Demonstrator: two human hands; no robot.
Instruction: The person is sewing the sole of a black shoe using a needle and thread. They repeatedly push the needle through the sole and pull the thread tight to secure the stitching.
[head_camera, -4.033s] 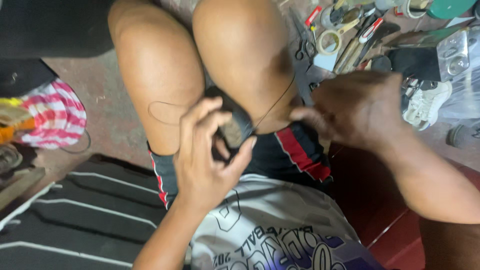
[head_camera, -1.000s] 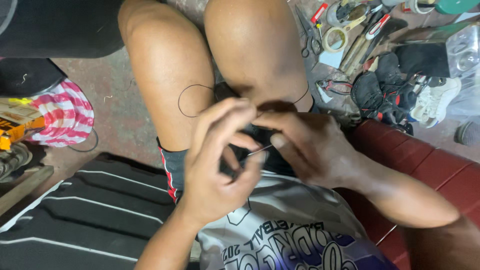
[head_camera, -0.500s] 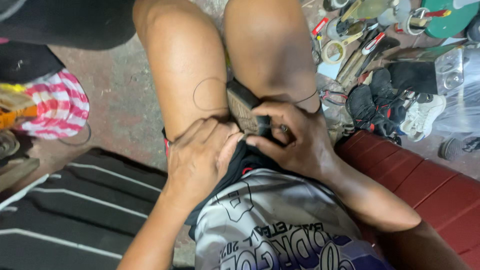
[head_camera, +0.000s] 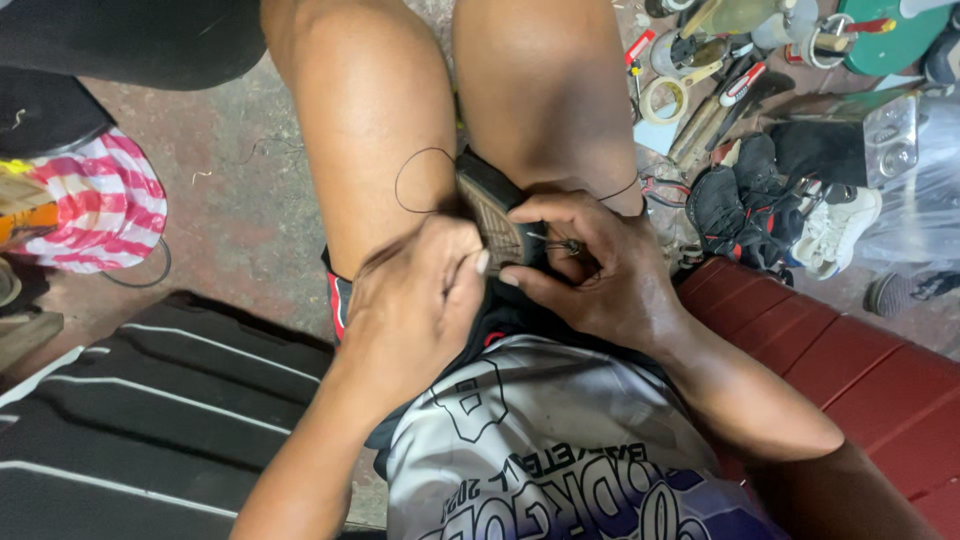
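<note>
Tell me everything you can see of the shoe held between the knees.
The shoe is dark, wedged between the bare knees with its grooved tan sole facing the camera and tilted. Only the sole and a black edge show; the rest is hidden by legs and hands. The left hand presses its near side; the right hand grips the other side, pinching a thin metal tool. A black thread loops from it.

Bare concrete floor (head_camera: 240, 200) lies open left of the knees; scattered hand tools (head_camera: 700, 90) and dark shoes (head_camera: 745, 205) crowd the right.
</note>
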